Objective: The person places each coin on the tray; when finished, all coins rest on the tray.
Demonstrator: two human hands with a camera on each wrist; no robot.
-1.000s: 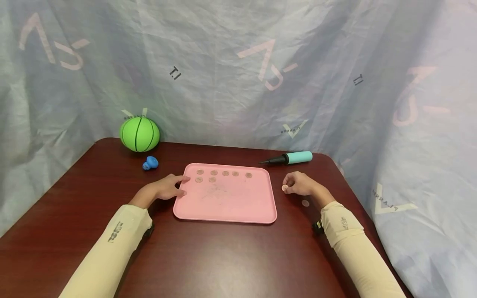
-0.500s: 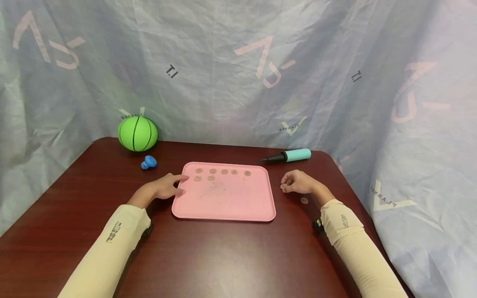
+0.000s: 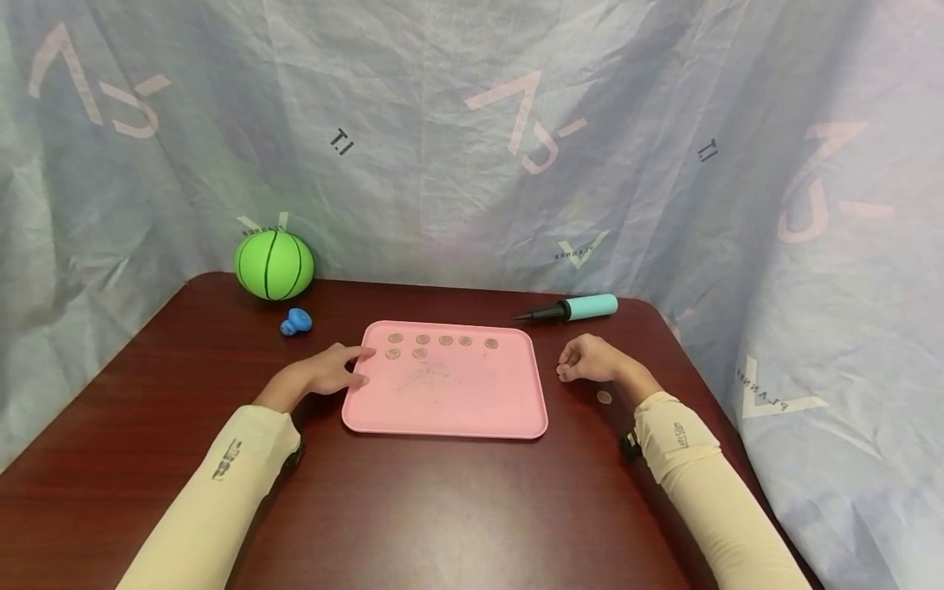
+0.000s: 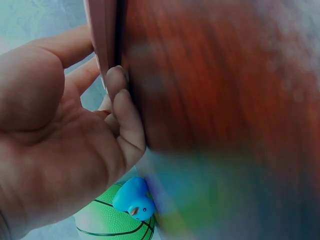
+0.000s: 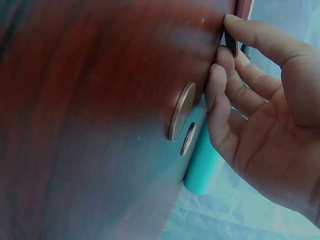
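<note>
My left hand point(image 3: 328, 369) holds the left rim of a pink tray point(image 3: 442, 410), thumb and forefinger over the edge. Its other fingers curl against the tray's outer side in the left wrist view. On the tray lie several coins point(image 3: 446, 341) in two rows along the far side. Right of the tray, my right hand point(image 3: 590, 359) pinches a coin point(image 5: 231, 44) between thumb and forefinger, low over the table. Two more coins lie on the table near that hand in the right wrist view, a larger-looking one point(image 5: 181, 111) and another point(image 5: 188, 139) beyond it.
A green ball point(image 3: 274, 265) stands at the back left, with a blue toy duck point(image 4: 135, 199) in front of it. Behind the right hand lies a turquoise hand pump point(image 3: 590, 306) with a black nozzle. A grey printed curtain point(image 3: 442, 205) hangs behind the dark wooden table point(image 3: 442, 508).
The pinched coin turns in my right fingers and shows less of its face now. My left hand stays at the tray rim, and the coins on the tray keep their places.
</note>
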